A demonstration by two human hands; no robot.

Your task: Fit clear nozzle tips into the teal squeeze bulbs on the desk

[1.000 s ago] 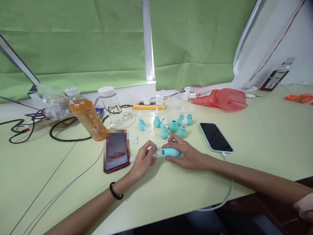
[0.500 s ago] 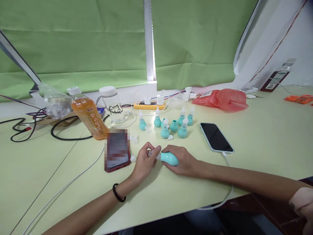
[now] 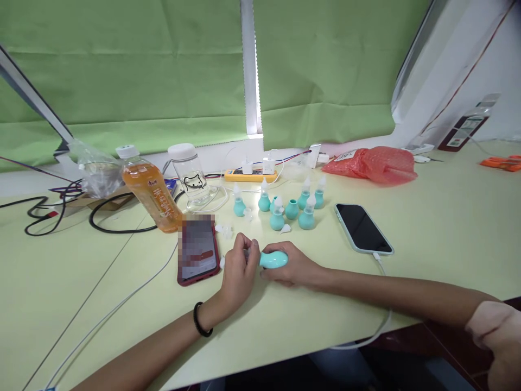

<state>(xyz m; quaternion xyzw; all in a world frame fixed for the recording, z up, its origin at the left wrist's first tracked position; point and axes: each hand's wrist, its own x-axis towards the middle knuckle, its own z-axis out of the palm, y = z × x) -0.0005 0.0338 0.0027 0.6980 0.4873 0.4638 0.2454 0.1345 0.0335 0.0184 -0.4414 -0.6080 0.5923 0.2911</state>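
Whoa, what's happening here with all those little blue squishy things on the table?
A person at a pale table holds one teal bulb lying on its side. The right hand grips its round body, and the left hand is closed around its narrow end. More bulbs with clear tips stand just behind. A red phone lies to the left of the hands, a dark-screened phone to the right.

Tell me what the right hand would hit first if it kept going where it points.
The left hand, which meets the right hand at the teal bulb; beyond that, probably the red-cased phone.
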